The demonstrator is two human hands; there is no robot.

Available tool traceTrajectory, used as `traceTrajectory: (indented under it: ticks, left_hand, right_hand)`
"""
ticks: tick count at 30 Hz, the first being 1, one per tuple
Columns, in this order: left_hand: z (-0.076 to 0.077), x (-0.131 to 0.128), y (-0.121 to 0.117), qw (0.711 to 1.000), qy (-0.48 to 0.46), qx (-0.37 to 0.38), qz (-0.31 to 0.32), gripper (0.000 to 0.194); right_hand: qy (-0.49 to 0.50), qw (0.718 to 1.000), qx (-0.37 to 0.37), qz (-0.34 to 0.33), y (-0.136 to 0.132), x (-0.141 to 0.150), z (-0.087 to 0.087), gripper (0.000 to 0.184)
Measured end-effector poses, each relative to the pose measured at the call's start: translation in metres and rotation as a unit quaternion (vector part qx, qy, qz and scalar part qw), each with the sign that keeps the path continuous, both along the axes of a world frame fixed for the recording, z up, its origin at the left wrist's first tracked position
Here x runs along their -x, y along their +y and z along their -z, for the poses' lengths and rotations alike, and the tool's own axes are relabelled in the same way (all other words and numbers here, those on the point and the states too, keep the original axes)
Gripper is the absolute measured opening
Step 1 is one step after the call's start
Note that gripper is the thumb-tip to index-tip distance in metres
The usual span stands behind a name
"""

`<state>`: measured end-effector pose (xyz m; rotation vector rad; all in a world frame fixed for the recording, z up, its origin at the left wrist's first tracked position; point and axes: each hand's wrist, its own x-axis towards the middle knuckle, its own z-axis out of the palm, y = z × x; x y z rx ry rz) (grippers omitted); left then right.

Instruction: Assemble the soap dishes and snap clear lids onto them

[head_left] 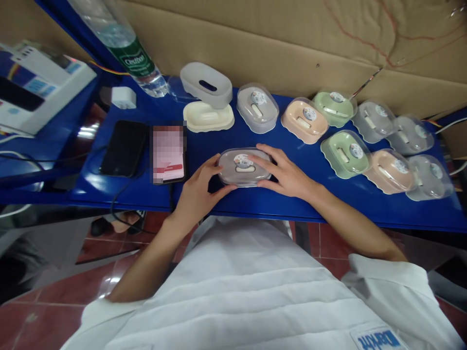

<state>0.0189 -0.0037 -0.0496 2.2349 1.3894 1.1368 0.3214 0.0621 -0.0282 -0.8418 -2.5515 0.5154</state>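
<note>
A grey oval soap dish (228,167) with a clear lid and a round sticker sits at the front edge of the blue table. My left hand (199,190) grips its left end between thumb and fingers. Around the right end curl the thumb and fingers of my right hand (290,175), one finger lying over the lid near the sticker. Behind the dish lie a cream tray (193,119) and an upturned grey soap dish base (189,78) with an oval slot. Another lidded grey soap dish (246,109) stands just right of them.
Several lidded soap dishes in peach (292,121), green (333,160) and grey fill the table's right side. On the left are a lit phone (168,150), a dark phone (124,148), a white charger (123,97) and a water bottle (127,53). Cardboard (255,39) rises behind.
</note>
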Motion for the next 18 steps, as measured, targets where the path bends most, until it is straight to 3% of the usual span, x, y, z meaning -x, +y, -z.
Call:
traceTrajectory:
  ticks: [5,18]
  left_hand:
    - [-0.0012,0.0004,0.0013,0.998,0.042,-0.043,0.007,0.047]
    - [0.0038,0.0017,0.0030,0.996,0.066,-0.057,0.017,0.046]
  right_hand:
    - [-0.022,1.000,-0.017,-0.009,-0.0047,-0.0017,-0.0014,0.084]
    - [-0.080,0.994,-0.053,0.043,-0.0070,-0.0030,-0.0031,0.080]
